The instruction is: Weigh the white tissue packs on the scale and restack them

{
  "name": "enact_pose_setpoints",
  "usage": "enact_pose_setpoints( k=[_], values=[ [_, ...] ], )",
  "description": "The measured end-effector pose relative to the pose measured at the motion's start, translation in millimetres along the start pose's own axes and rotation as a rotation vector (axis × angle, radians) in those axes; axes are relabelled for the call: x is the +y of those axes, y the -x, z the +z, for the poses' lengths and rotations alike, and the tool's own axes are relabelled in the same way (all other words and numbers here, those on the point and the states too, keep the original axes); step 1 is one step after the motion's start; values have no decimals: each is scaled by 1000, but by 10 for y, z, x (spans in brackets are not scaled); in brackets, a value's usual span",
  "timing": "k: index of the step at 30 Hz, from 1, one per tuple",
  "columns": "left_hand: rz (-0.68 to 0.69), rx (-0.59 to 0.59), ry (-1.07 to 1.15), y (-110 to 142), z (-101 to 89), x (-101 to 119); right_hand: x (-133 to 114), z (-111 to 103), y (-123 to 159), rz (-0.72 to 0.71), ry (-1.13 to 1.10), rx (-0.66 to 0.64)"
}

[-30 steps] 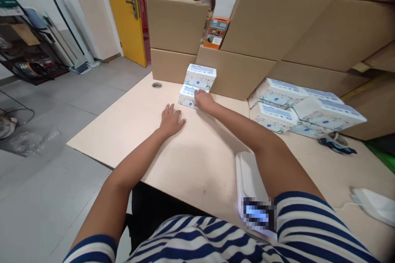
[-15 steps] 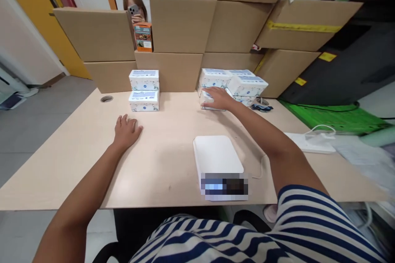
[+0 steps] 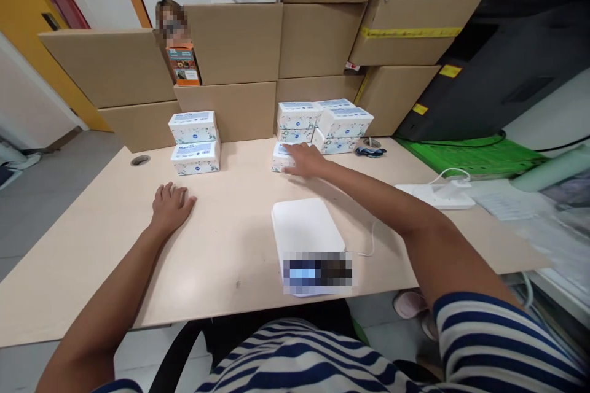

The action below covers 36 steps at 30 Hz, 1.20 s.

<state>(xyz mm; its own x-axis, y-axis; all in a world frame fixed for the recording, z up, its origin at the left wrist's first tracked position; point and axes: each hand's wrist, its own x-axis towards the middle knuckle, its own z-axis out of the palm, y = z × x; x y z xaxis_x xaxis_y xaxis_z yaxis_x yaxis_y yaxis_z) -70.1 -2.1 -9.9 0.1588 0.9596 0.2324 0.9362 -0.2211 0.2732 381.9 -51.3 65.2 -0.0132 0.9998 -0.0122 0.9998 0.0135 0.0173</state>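
Note:
My right hand reaches to the right-hand group of packs, its fingers closed over a white tissue pack with blue print. That pack sits on the table in front of a two-high stack, and my hand covers its right part. The upper packs of the group rest on others behind. My left hand lies on the table, fingers slightly bent and apart, holding nothing. Beyond it stand two tissue packs, an upper one on a lower one. A white scale with a blurred display lies between my arms.
Cardboard boxes form a wall along the table's back edge. An orange box stands among them, with a person behind. To the right are a dark blue item, a power strip and a green mat. A cable lies by the scale.
The view has turned right. My right hand has drawn the lower tissue pack towards me, out from the stack's front. My left hand still rests on the table.

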Motion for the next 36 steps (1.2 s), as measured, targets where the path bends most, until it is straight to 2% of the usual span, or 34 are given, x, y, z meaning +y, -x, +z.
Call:
enact_pose_setpoints(
  k=[5, 9, 11, 14, 16, 19, 23, 28, 36],
  values=[
    [-30, -41, -50, -19, -50, 55, 83, -115, -141, 94, -51, -75],
    [-36, -51, -58, -11, -81, 111, 20, -216, 27, 71, -94, -123],
    [-38, -55, -55, 8, -87, 145, 14, -306, 250, 8, -101, -87],
    [-38, -57, -49, 50, -93, 199, 53, -468, 693, -141, -165, 86],
    [-41, -63, -38, 74, -96, 237, 59, -564, 1004, -237, -231, 134],
    [-61, -74, -25, 101, -108, 294, -30, -611, 1431, -352, -262, 38],
    [-71, -74, -41, 127, -128, 344, -196, -456, 1817, -405, -281, -49],
    [-68, -91, -35, 122, -112, 329, -179, -284, 1909, -358, -295, -47],
    [-71, -106, -15, 132, -111, 333, -89, -307, 1863, -322, -291, -100]
  ],
)
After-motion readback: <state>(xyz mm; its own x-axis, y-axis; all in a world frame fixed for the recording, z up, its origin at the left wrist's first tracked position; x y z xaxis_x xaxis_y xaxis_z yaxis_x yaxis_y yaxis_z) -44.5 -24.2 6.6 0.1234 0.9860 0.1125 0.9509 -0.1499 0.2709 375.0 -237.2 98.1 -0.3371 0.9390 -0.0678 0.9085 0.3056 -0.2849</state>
